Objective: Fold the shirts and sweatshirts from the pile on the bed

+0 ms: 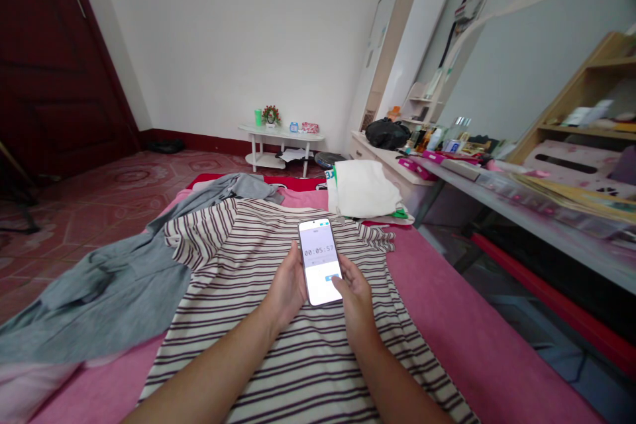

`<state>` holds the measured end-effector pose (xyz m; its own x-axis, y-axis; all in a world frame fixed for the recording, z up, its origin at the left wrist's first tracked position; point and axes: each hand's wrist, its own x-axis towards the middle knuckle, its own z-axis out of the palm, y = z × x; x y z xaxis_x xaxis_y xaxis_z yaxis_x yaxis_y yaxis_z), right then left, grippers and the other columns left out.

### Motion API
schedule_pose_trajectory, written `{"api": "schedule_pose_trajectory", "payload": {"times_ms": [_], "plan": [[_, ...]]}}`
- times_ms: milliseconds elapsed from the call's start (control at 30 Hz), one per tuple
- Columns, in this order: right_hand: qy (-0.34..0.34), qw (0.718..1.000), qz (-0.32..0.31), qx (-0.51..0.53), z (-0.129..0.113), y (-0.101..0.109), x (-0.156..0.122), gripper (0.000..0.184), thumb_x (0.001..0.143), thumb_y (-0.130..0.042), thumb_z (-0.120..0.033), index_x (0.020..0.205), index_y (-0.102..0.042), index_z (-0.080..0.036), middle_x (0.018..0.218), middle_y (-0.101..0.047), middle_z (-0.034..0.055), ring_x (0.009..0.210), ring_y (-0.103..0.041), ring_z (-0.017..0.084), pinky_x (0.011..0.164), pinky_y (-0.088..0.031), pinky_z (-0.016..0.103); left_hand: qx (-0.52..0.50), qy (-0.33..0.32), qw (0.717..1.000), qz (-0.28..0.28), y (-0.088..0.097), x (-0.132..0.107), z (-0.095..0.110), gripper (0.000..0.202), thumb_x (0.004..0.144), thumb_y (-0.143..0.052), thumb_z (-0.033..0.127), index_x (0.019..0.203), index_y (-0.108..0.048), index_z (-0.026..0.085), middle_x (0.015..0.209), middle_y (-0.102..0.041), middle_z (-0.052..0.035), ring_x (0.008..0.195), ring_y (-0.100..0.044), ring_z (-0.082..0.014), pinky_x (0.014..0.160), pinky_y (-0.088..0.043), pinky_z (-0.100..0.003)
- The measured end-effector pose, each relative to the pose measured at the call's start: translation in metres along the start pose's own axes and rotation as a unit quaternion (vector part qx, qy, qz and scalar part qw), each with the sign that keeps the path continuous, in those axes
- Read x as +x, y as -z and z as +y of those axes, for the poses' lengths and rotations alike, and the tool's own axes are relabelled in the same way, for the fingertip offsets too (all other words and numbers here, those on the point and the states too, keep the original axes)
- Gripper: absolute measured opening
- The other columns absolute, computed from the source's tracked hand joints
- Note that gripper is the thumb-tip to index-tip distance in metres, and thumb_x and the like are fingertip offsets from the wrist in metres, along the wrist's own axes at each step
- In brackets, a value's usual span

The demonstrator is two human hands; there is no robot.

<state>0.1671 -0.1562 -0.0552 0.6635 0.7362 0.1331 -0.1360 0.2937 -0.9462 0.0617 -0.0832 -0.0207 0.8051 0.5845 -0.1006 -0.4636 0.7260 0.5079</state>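
A smartphone [320,288] with a lit white screen showing 00:05:57 is held up in the middle of the head view. My left hand [289,283] grips its left edge, fingers mostly hidden behind it. My right hand [356,291] holds the right edge, its thumb on the screen by a blue button. Beneath both hands a striped short-sleeved shirt [238,305] lies spread out flat, cream with dark stripes. To its left is a crumpled grey garment [129,291], partly under the shirt's sleeve.
A pink bed cover [462,331] lies under the clothes. Folded white cloth [365,189] rests at the far right of the bed. A cluttered dressing table [546,232] stands along the right. A small white table [281,135] is by the back wall; a dark red door [54,73] is at left.
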Motion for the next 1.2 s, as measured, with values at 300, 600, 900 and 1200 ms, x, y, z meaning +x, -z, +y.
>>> {"api": "schedule_pose_trajectory", "payload": {"times_ms": [300,600,900,1200], "plan": [[-0.001,0.999,-0.002,-0.042,0.004,0.003,0.002,0.047,0.071,-0.066,-0.032,0.114,-0.054,-0.015,0.111,-0.066,0.0117,0.1,-0.063,0.025,0.088,-0.05,0.04,-0.001,-0.001,1.0,0.001,-0.001,-0.001,0.0,0.054,0.095,-0.036,0.048,0.132,-0.048,0.011,0.109,-0.068,-0.0164,0.099,-0.065,-0.0298,0.092,-0.046,-0.046],[0.288,0.86,-0.028,-0.421,-0.022,0.013,0.003,0.037,0.092,-0.044,-0.029,0.127,-0.051,-0.024,0.13,-0.048,0.0097,0.123,-0.043,0.024,0.105,-0.035,0.048,0.012,0.006,1.0,0.001,0.001,0.001,-0.002,0.057,0.092,-0.041,0.051,0.138,-0.043,0.016,0.114,-0.067,-0.015,0.099,-0.066,-0.0294,0.09,-0.048,-0.046],[0.325,0.774,-0.042,-0.542,-0.034,0.005,0.008,0.046,0.093,-0.042,-0.029,0.139,-0.039,-0.028,0.148,-0.028,0.0081,0.134,-0.028,0.027,0.108,-0.028,0.051,0.008,0.008,1.0,-0.018,-0.003,-0.002,-0.004,0.057,0.092,-0.045,0.049,0.141,-0.04,0.02,0.121,-0.064,-0.0124,0.101,-0.065,-0.0279,0.091,-0.048,-0.043],[0.338,0.791,-0.034,-0.509,-0.036,0.014,0.01,0.044,0.094,-0.039,-0.023,0.138,-0.042,-0.026,0.144,-0.037,0.0079,0.132,-0.033,0.025,0.108,-0.029,0.05,-0.003,0.005,1.0,-0.018,-0.001,-0.002,-0.004,0.056,0.091,-0.046,0.048,0.138,-0.044,0.017,0.12,-0.064,-0.0141,0.102,-0.064,-0.0294,0.093,-0.046,-0.045]]}}
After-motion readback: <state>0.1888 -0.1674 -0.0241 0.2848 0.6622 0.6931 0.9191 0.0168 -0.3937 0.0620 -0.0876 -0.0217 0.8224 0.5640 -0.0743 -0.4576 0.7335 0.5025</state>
